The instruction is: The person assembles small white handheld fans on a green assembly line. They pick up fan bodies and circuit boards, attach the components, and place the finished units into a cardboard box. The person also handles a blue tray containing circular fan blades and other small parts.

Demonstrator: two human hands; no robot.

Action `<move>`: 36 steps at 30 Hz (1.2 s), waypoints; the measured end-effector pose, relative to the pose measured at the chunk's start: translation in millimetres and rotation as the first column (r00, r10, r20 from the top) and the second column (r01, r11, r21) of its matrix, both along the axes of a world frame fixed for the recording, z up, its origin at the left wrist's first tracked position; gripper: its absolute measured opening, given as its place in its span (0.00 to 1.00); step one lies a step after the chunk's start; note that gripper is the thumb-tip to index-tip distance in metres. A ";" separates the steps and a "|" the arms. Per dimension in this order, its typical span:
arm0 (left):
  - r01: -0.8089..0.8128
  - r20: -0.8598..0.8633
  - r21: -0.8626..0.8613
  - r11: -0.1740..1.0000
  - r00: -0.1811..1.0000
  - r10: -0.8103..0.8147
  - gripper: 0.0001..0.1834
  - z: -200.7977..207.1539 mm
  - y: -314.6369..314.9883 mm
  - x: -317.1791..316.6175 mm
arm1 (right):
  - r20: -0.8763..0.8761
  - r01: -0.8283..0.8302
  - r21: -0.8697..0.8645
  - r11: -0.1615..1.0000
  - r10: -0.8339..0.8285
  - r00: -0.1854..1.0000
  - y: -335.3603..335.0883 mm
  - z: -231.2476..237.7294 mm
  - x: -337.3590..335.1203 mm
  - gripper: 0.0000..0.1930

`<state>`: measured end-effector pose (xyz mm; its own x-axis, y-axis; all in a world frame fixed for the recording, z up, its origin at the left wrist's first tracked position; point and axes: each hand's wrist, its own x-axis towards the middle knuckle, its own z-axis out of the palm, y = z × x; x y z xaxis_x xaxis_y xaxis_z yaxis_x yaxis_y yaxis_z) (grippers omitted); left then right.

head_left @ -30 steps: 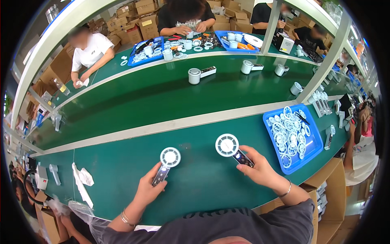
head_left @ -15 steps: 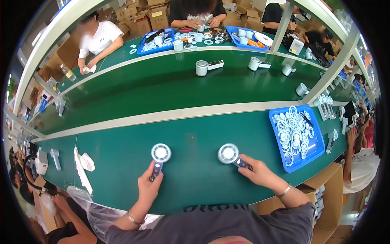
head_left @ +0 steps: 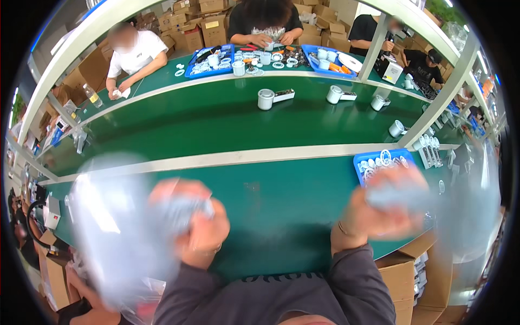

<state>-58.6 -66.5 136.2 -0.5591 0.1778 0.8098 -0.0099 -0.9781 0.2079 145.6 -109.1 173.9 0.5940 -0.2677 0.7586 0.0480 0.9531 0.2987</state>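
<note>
Both my hands are raised close to the camera, off the green table (head_left: 265, 216), and smeared by motion. My left hand (head_left: 203, 230) is closed round the handle of a pale grey handheld fan (head_left: 116, 216), whose round head points outward to the left. Fingers of my right hand (head_left: 379, 216) wrap round a second pale handheld fan (head_left: 468, 189), its head turned outward to the right. The blur hides the details of both fans. Behind my right hand sits a blue tray (head_left: 358, 169) holding white ring-shaped parts (head_left: 374, 165), its near part covered.
Beyond a pale rail (head_left: 260, 161) is a green belt (head_left: 206, 116) carrying several fans, one a white fan (head_left: 265, 100) with a bared circuit board. Slanted posts (head_left: 439, 103) frame the bench. An open carton (head_left: 398, 284) stands at lower right. Other people work around the far side.
Both hands have lifted the fans from low over the table up toward the camera. The fan heads have swung outward, left and right. The left fan now covers the white cloth-like piece.
</note>
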 end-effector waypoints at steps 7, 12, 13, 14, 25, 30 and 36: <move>-0.148 -0.268 -0.248 0.957 0.960 0.079 0.23 -6.8 15.2 -2.2 | 0.205 0.166 -0.689 0.706 -0.030 0.978 37.0 -8.6 -8.3 0.19; -0.196 -0.137 0.078 0.978 0.969 0.205 0.23 -11.2 25.7 5.1 | 0.174 0.116 -0.375 0.920 -0.053 0.983 37.8 -10.6 1.2 0.19; -0.295 -0.274 -0.120 0.948 0.928 0.254 0.22 -12.1 21.8 9.0 | 0.149 0.015 -0.568 0.823 0.085 0.985 37.3 -16.8 0.3 0.18; -0.412 -0.422 -0.253 0.875 0.861 0.283 0.21 -4.9 19.7 10.9 | 0.112 -0.066 -0.712 0.699 0.205 0.972 38.5 -16.0 -3.1 0.19; -0.073 -0.118 0.098 0.992 0.989 0.084 0.17 1.8 21.4 8.8 | 0.298 0.257 -0.379 0.889 -0.146 0.943 43.0 -17.5 -0.1 0.27; -0.121 -0.366 -0.321 0.939 0.931 -0.005 0.28 4.1 21.4 -12.0 | 0.398 0.284 -0.683 0.673 0.017 0.917 47.2 -9.0 -11.3 0.25; -0.143 -0.469 -0.837 0.528 0.685 -0.558 0.28 -39.4 2.2 -66.4 | 0.529 0.539 -0.826 0.164 0.553 0.643 13.5 -35.0 35.1 0.25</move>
